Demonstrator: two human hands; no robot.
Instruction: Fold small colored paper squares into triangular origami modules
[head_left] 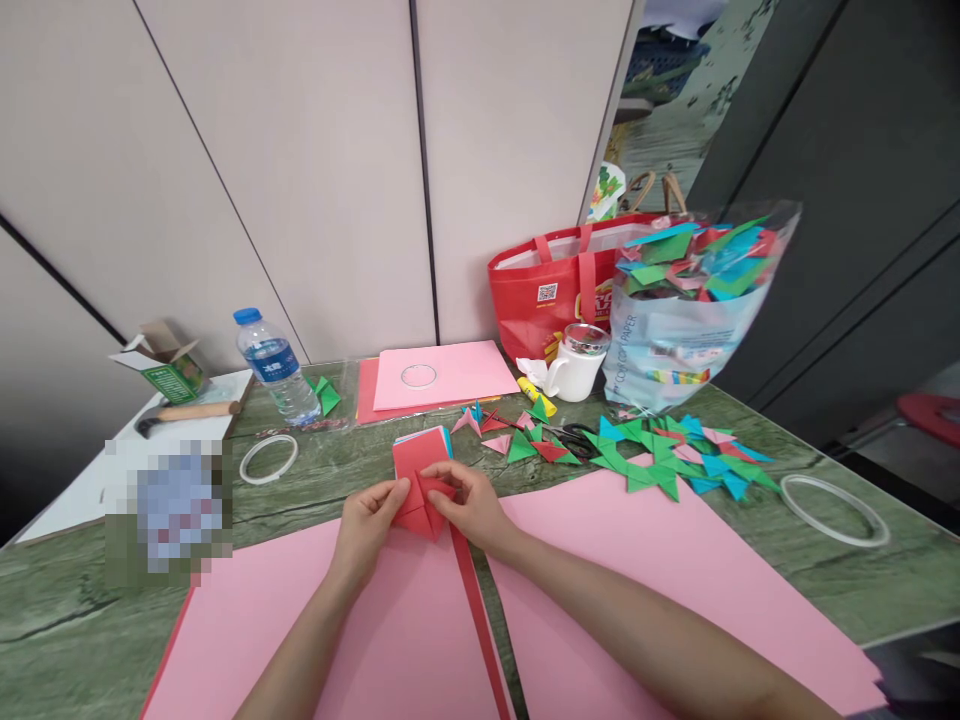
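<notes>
Between my two hands is a red folded paper piece point(424, 518), creased along its middle. My left hand point(373, 515) pinches its left edge between thumb and fingers. On the other side, my right hand point(471, 503) grips the right flap with thumb and fingertips. Just behind the piece lies a stack of coloured paper point(421, 449) with a red sheet on top, partly hidden by my fingers. Large pink sheets point(300, 620) lie under my left forearm, with a red edge showing beneath. More pink sheets point(615, 560) lie under my right forearm.
Folded paper pieces point(645, 462) are heaped right of centre, near black-handled scissors point(577, 438). Behind stand a white mug point(577, 365), a red bag point(525, 295) and a plastic bag point(675, 340) full of paper pieces. At left are a water bottle point(277, 370), a hammer point(191, 411) and a white ring point(268, 460).
</notes>
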